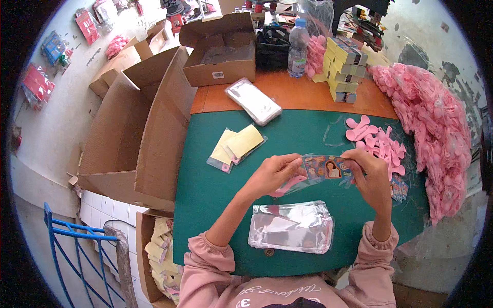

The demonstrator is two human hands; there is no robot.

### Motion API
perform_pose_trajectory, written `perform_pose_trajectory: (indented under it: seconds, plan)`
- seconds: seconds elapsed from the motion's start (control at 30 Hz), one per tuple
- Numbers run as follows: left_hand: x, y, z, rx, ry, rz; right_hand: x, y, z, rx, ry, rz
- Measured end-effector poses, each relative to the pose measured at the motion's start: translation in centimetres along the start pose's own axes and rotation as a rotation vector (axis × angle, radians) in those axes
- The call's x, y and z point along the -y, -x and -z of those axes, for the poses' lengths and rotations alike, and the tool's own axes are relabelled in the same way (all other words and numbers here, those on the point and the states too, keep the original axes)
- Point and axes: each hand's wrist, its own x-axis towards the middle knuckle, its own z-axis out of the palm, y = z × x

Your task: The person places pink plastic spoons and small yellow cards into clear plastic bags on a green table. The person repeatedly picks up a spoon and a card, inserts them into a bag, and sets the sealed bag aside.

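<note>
My left hand [272,174] and my right hand [371,177] together hold a clear plastic packet [324,168] with a colourful printed card inside, above the green mat [205,190]. A pink plastic piece [288,186] pokes out under my left fingers. A stack of empty clear packets [291,227] lies just below my hands. Loose pink pieces [377,141] lie to the right of my right hand. Two finished packets with yellow cards [236,146] lie at the upper left of the mat.
A big heap of pink pieces [436,133] fills the right side. At the back stand a water bottle [298,47], stacked small boxes [345,69], an open carton [221,51] and a packet bundle [253,101]. Large cartons [138,123] stand left; a box of packets [162,256] sits below.
</note>
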Motion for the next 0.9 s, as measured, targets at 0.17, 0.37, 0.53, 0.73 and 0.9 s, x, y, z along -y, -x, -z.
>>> perform_pose_trajectory:
  seconds: [0.17, 0.37, 0.53, 0.73, 0.9]
  plan:
    - [0.2, -0.1, -0.1, -0.042, -0.007, -0.018, 0.4, -0.3, 0.2, 0.030, 0.271, 0.170]
    - [0.6, 0.0, -0.1, -0.049, -0.027, -0.083, 0.5, -0.1, -0.1, 0.049, 0.328, 0.184]
    - [0.4, -0.1, -0.4, -0.041, -0.040, -0.069, 0.9, 0.3, 0.0, 0.097, 0.321, 0.197]
    - [-0.5, 0.2, -0.7, 0.009, -0.144, -0.003, -0.5, -0.7, -1.6, 0.160, 0.134, 0.197]
    - [-0.9, 0.3, -0.3, 0.018, -0.121, -0.012, -1.0, -0.9, -1.3, 0.143, -0.027, 0.063]
